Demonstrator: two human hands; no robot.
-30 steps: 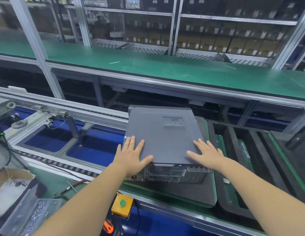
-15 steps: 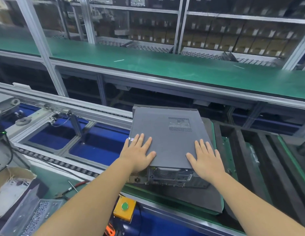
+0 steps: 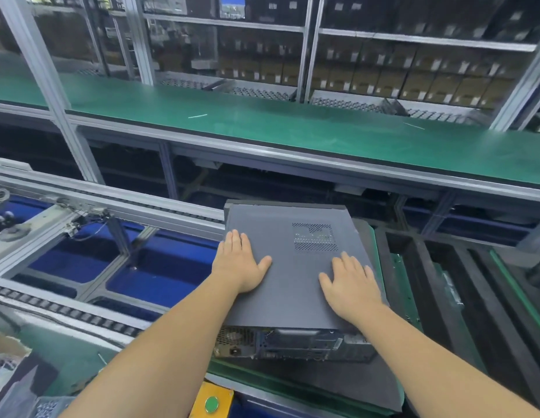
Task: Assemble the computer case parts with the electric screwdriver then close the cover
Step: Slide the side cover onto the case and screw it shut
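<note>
On the conveyor pallet, both palms lay flat on the case cover.

From the head view, the computer case (image 3: 295, 342) sat on a dark pallet (image 3: 353, 384) at the near edge of the line, its rear ports facing the person. The grey cover (image 3: 292, 276) lay on top, its vent grille toward the far right. The left hand (image 3: 240, 263) rested near the cover's left edge and the right hand (image 3: 350, 285) near its right edge, fingers straight and spread, pressing without gripping anything. The cover looked nearly seated, so this seemed the closing step. To do it well, I judged, both palms should push evenly and level, keeping the cover square so neither side binds. A yellow box with a green button (image 3: 211, 402) sat below; no screwdriver was visible.
</note>
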